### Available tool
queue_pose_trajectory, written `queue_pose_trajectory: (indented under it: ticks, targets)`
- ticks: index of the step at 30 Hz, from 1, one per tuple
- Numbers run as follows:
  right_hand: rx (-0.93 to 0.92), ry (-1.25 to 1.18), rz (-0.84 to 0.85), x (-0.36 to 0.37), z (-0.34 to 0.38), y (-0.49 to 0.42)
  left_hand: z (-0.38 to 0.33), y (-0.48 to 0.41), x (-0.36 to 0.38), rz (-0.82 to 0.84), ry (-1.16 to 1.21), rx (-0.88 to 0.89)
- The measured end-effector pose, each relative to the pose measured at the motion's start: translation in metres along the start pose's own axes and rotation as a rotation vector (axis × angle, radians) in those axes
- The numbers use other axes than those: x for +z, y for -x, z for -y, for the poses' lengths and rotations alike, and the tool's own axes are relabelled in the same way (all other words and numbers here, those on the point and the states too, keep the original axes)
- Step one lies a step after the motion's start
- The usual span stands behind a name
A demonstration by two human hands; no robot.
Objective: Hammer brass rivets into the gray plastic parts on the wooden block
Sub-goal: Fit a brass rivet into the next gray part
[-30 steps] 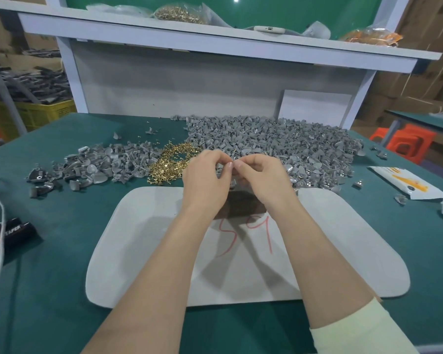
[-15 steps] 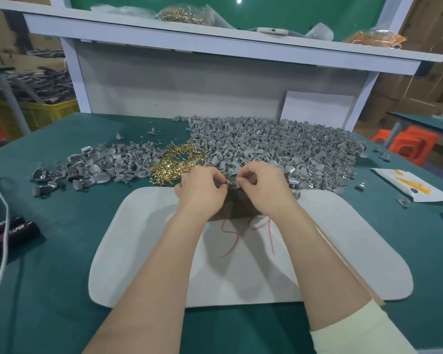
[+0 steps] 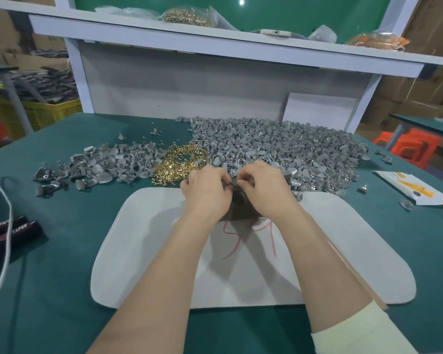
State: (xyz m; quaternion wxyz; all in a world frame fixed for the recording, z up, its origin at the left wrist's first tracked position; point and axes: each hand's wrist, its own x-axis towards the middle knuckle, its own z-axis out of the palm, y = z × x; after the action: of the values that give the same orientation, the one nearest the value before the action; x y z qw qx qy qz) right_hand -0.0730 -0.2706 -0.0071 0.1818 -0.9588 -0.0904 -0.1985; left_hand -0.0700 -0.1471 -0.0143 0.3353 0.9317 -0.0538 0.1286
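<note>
My left hand (image 3: 205, 192) and my right hand (image 3: 264, 192) meet fingertip to fingertip over the dark wooden block (image 3: 241, 208) at the far edge of the white mat (image 3: 143, 251). Between the fingertips both hands pinch a small gray plastic part (image 3: 232, 184), mostly hidden. Whether a rivet is in it cannot be made out. A pile of brass rivets (image 3: 179, 162) lies just left of my hands. A large heap of gray plastic parts (image 3: 292, 146) spreads behind and to the right. A smaller heap of gray parts (image 3: 100, 167) lies to the left.
A thin wooden handle (image 3: 353, 272) runs under my right forearm across the mat. Black-handled pliers (image 3: 10, 231) and a white cord (image 3: 3, 226) lie at the left. A white printed packet (image 3: 409, 187) lies at the right. A shelf (image 3: 215, 42) overhangs the back.
Both hands came down and toward me from above the gray heap onto the wooden block, fingertips still together on the small part.
</note>
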Motion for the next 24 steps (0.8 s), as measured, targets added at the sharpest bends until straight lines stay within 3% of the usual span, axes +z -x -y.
queue_pose_trajectory:
  ticks: [12,18,24]
  targets:
    - [0.03,0.06,0.158,-0.014,0.008,-0.011,-0.001,0.001,0.0,0.003,-0.053,0.045]
    - [0.117,-0.138,0.177,-0.011,-0.001,-0.011,0.0,0.002,0.0,0.0,-0.014,0.035]
    - [0.142,-0.147,0.155,-0.003,0.002,-0.006,0.003,0.005,0.001,0.01,-0.01,0.021]
